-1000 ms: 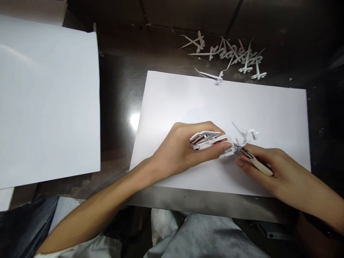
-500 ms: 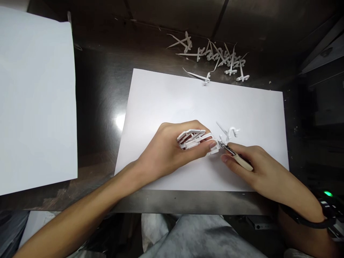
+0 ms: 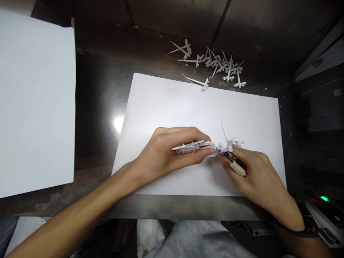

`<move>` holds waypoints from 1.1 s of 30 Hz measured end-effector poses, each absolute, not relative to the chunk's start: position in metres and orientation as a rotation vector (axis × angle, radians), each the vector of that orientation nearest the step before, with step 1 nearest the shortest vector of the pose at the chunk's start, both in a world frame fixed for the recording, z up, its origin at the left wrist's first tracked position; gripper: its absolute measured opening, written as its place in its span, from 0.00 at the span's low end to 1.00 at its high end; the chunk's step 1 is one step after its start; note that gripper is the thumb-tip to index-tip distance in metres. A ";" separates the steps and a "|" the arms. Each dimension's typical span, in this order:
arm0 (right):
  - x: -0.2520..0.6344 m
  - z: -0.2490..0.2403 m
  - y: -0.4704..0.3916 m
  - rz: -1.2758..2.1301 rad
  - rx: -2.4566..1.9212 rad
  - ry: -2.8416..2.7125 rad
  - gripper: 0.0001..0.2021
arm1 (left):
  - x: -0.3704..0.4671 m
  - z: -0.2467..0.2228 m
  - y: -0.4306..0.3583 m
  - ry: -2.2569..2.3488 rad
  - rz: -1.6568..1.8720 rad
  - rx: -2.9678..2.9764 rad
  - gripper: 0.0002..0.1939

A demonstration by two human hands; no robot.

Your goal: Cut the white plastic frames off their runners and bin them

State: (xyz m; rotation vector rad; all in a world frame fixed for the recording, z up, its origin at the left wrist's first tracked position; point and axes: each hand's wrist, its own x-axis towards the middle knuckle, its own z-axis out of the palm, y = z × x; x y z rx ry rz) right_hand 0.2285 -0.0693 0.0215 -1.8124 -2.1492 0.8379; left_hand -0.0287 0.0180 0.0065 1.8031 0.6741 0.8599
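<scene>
My left hand [image 3: 172,147] pinches a white moulded plastic part [image 3: 189,147] between thumb and fingers, its thin edge turned up toward me. A white plastic sprue [image 3: 229,142] with a thin spike and a curved hook sticks out at the part's right end. Closed around a pair of side cutters [image 3: 238,168] with cream handles is my right hand [image 3: 255,173]. The cutter jaws lie against the joint between part and sprue. Whether the blades are fully closed is hidden. Both hands are above a white sheet of paper [image 3: 161,104].
Several loose white sprues [image 3: 221,64] lie heaped behind the sheet on the dark metal table [image 3: 99,89]. One more sprue [image 3: 197,81] rests over the sheet's back edge. Another large white sheet [image 3: 34,104] is at the left. A device with a green light [image 3: 324,198] stands at the lower right.
The white part has tilted from showing its open frame to nearly edge-on. The sprue's spike now points more upright. My right hand has turned slightly with the cutters, which stay at the joint.
</scene>
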 end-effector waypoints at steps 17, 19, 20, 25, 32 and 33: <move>0.227 0.017 -0.054 1.206 -1.647 -1.557 0.18 | -0.008 -0.003 0.010 0.825 0.556 0.728 0.16; 0.227 0.016 -0.053 1.238 -1.616 -1.547 0.16 | -0.005 -0.001 0.007 0.797 0.521 0.524 0.16; 0.229 0.016 -0.053 1.203 -1.633 -1.549 0.15 | -0.005 0.001 0.007 0.788 0.519 0.451 0.16; 0.253 0.020 -0.047 0.780 -2.017 -1.628 0.15 | -0.006 0.008 0.015 0.857 0.641 0.243 0.16; 0.274 0.020 -0.045 0.834 -2.251 -1.994 0.13 | -0.006 0.005 0.020 0.956 0.707 0.151 0.17; 0.273 0.021 -0.046 0.891 -2.221 -1.999 0.11 | -0.006 0.005 0.020 0.960 0.705 0.149 0.17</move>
